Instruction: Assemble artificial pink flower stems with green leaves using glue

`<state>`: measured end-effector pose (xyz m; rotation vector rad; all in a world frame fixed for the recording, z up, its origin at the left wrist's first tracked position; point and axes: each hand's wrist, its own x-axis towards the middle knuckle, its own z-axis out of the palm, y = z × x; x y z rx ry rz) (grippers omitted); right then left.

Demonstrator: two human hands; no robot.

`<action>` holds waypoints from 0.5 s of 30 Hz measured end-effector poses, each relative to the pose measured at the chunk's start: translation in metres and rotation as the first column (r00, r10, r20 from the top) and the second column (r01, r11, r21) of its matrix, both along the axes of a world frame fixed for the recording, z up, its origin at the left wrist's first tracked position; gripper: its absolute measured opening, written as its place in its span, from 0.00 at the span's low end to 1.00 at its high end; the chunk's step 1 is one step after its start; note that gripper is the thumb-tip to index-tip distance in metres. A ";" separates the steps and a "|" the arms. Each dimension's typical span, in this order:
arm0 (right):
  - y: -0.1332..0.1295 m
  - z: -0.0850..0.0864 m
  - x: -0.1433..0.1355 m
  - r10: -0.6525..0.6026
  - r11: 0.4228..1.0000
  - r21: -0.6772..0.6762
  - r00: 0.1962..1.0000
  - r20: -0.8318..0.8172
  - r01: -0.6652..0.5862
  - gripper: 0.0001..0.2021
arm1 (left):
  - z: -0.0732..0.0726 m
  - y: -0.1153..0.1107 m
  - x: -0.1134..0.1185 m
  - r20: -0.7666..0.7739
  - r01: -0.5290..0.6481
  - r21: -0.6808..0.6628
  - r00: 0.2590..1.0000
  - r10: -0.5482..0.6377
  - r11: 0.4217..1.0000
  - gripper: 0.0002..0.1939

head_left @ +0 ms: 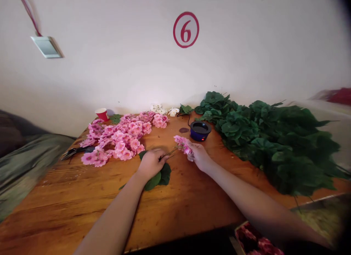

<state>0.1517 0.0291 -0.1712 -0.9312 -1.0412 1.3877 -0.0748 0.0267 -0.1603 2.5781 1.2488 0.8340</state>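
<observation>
My left hand [152,162] is closed around the thin stems of a bunch of green leaves [154,181], which spreads out beneath it over the table. My right hand [199,156] grips a small pink flower sprig [182,141], its blossoms pointing left. Between the two hands, thin stems cross or lie close together; whether they touch I cannot tell. Just beyond my right hand stands a small blue heating pot [200,131] with a dark top and a lit red light. A large pile of pink flowers [120,136] lies to the left of my left hand.
Green leaf bunches [263,141] are heaped along the table's right side. White flowers [158,109] and a red paper cup [102,114] stand by the wall. Black-handled scissors or pliers [74,152] rest at the left edge. A box of pink flowers [255,240] is at bottom right.
</observation>
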 end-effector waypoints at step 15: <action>0.009 -0.017 0.009 0.017 0.995 -0.095 0.999 -0.039 -0.021 0.25 | -0.005 0.008 0.001 0.125 0.053 -0.151 0.992 -0.034 0.987 0.12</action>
